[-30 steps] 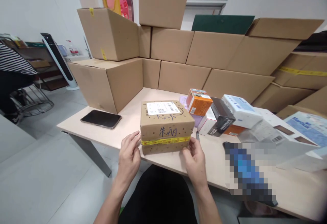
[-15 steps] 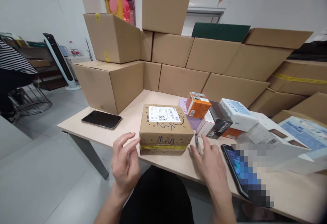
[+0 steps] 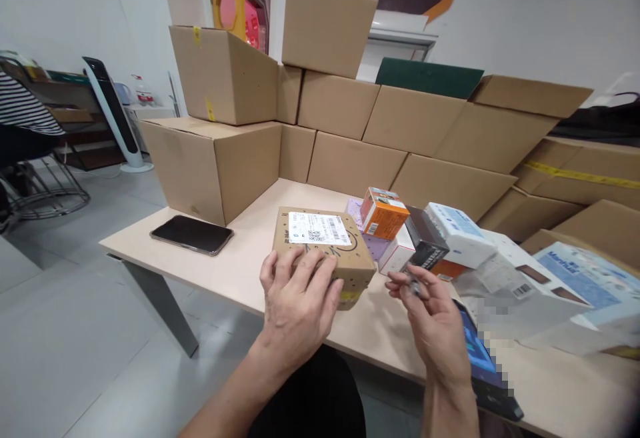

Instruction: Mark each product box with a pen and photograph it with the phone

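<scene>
A small cardboard box with a white shipping label sits near the table's front edge. My left hand holds it at the front, fingers curled over the top edge and palm covering most of the front face. To the right of the box, my right hand is raised just above the table. Its thumb and fingers pinch a slim grey object, mostly hidden, whose kind I cannot make out. Just behind this hand stand a small white box and a black box.
A black phone lies at the table's left. Large cartons are stacked along the back. An orange box, a blue-white box and white packages stand at right. A lit tablet-like device lies beside my right wrist.
My left hand has moved from beside the cardboard box onto its front and top edge. The slim grey object lay on the table; my right hand has picked it up and lifted it.
</scene>
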Available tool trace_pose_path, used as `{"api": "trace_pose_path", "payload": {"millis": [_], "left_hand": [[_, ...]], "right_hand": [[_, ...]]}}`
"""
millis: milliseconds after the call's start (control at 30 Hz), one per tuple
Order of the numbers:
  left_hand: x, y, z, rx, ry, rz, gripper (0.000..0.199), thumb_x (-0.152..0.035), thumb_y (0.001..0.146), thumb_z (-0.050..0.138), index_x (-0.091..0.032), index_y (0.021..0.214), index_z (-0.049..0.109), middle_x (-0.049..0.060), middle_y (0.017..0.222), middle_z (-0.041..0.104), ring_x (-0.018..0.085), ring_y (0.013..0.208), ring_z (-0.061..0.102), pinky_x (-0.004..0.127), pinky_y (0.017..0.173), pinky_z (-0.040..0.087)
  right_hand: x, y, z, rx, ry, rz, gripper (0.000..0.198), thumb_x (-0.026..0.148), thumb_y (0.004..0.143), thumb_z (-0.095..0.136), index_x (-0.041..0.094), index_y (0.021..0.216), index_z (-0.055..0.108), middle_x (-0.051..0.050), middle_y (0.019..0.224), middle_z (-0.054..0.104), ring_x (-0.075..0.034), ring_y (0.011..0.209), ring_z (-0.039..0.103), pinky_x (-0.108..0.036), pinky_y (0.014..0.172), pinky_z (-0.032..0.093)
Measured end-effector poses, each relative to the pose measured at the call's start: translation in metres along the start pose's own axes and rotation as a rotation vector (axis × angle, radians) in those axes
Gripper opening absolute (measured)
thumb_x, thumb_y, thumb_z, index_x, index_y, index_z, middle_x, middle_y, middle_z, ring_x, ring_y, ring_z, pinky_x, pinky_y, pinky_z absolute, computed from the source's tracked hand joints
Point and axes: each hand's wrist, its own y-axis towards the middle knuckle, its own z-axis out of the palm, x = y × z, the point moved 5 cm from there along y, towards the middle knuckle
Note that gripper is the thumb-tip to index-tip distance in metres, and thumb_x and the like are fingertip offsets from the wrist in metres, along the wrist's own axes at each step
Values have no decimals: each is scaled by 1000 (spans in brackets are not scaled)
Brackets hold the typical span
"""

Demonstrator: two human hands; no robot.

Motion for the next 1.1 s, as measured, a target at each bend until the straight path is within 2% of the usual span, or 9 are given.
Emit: {"api": "trace_pose_path", "payload": {"millis": [100,167,267,333,400,533,600,800,1100], "left_hand": [[1,0,0,-33,13,-2,29,-24,88,63,-23,116,68,5,112,72,28,110,54,48,107,24],[1,1,0,-36,11,0,27,-22,88,63,-23,114,68,5,111,73,28,109,55,48,106,24],[1,1,0,-21,0,-5,27,-20,87,62,-22,114,68,5,111,73,28,109,54,48,107,23],[1,0,0,-18,-10,-20,28,-19,87,62,-23,115,68,5,111,72,28,110,54,49,110,19],[1,-1,1,-17,-20,-37,30,-18,87,61,-25,115,68,5,111,72,29,111,54,52,113,14],[1,-3,2,-20,-23,-45,31,-18,87,60,-25,116,68,6,111,72,29,111,54,54,114,14],[1,-2,2,-29,-28,-45,31,-17,87,61,-25,115,68,6,111,72,29,111,54,54,113,16],[0,-1,1,-47,-29,-49,29,-17,87,61,-24,114,68,5,111,72,30,109,55,53,110,19],[0,0,1,-52,-24,-46,28,-17,87,61,-23,113,68,6,111,72,30,109,54,53,109,20]], "right_hand": [[36,3,8,-158,121,-175,26,29,79,75,23,95,56,5,66,65,-12,61,62,-27,66,48],[59,6,20,-160,210,-246,14,30,86,65,23,93,55,8,54,57,-11,51,56,-25,58,45],[84,15,45,-1,229,-248,18,35,92,53,22,102,61,1,66,68,-15,61,64,-31,62,51],[93,21,61,89,140,-240,23,38,90,57,22,106,63,-3,82,73,-18,73,69,-36,72,55],[96,28,76,148,28,-231,24,38,86,65,22,104,63,-2,83,73,-17,76,69,-36,77,56],[88,42,100,249,-37,-151,22,43,89,59,22,90,55,3,65,65,-12,55,60,-25,55,49],[83,46,107,258,-78,-158,24,45,90,56,21,86,53,4,63,62,-11,50,54,-23,51,44],[84,43,111,255,-289,-304,25,43,94,50,21,84,57,3,64,58,-12,57,52,-24,58,41],[88,41,116,301,-401,-358,26,41,96,48,21,81,56,3,67,59,-13,62,55,-25,65,41]]}}
